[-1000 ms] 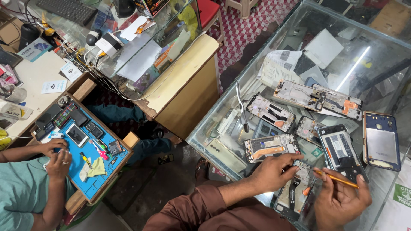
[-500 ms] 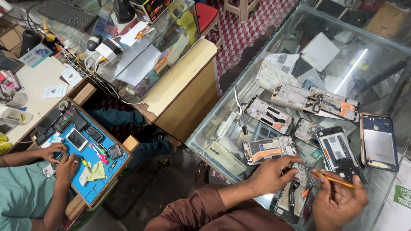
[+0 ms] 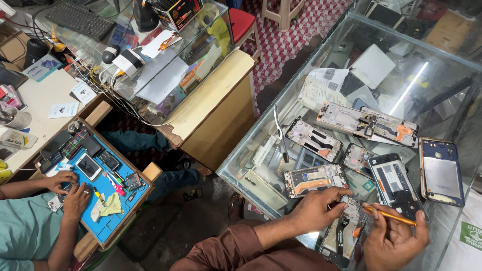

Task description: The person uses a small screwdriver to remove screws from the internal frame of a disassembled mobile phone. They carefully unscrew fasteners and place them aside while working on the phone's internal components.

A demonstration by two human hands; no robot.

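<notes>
Opened phone frame (image 3: 342,232) lies at six o'clock on the glass counter (image 3: 281,90) — left hand (image 3: 316,210) pressing it, fingers together; right hand (image 3: 394,240) pinches an orange screwdriver (image 3: 390,215).

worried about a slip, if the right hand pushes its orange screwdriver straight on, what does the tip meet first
Likely the opened phone frame under the left hand; the right hand aims the orange screwdriver left toward it, though depth is unclear.
</notes>
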